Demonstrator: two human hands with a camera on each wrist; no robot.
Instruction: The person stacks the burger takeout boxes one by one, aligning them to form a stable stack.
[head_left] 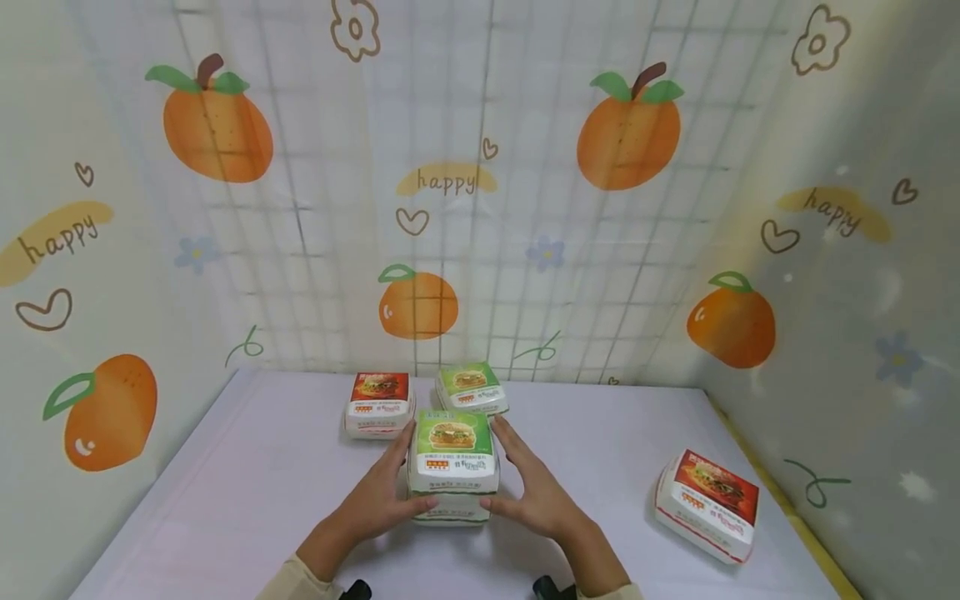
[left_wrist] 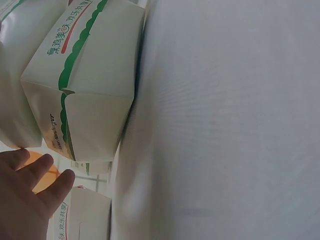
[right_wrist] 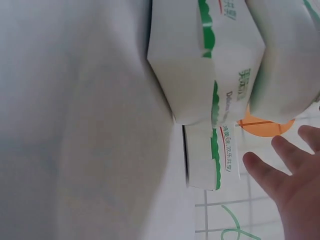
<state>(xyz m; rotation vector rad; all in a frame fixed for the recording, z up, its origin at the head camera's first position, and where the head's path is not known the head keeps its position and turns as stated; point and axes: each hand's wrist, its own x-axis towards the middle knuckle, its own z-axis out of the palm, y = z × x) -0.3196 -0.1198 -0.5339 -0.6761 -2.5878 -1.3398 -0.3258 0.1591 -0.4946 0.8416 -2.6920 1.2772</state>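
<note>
A green-topped burger box [head_left: 456,442] sits on another burger box [head_left: 452,511] at the near middle of the table. Both wrist views show the lower box with green wavy trim, the upper one pressed against it. My left hand [head_left: 378,497] stands along the left side of the upper box, my right hand [head_left: 542,497] along its right side. In the head view both thumbs reach toward the front of the stack. The wrist views show the fingers spread and fairly straight; whether they touch the upper box cannot be made out.
Behind the stack stand a red-topped burger box [head_left: 379,407] at the left and a green-topped one [head_left: 472,389] close beside it. Another red-topped box [head_left: 708,506] lies angled at the right of the white table [head_left: 247,483]. Curtains with orange prints [head_left: 420,306] enclose the table.
</note>
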